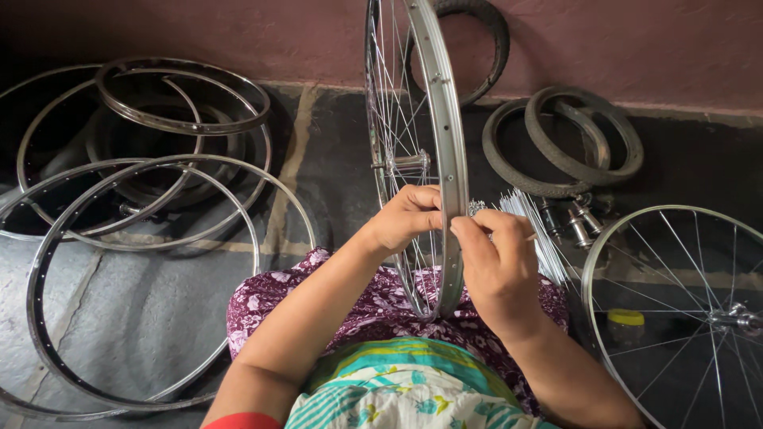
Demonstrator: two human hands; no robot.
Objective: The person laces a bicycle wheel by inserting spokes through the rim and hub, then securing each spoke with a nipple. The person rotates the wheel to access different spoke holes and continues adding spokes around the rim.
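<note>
A spoked bicycle wheel point(445, 119) stands upright on my lap, edge toward me, its silver rim rising past the top of the view. My left hand point(407, 216) reaches in among the spokes on the rim's left side, fingers pinched close to the rim. My right hand point(497, 266) presses against the rim's right side, thumb and forefinger pinched on something small at the rim; what it is cannot be made out. The wheel's hub point(405, 164) shows just above my left hand.
Several bare metal rims point(151, 230) lie stacked on the floor at left. A bundle of loose spokes point(540, 234) and some hubs point(576, 218) lie right of my hands. Another spoked wheel point(683, 302) lies at right, with a small yellow-lidded jar point(626, 322). Tyres point(564, 143) rest by the wall.
</note>
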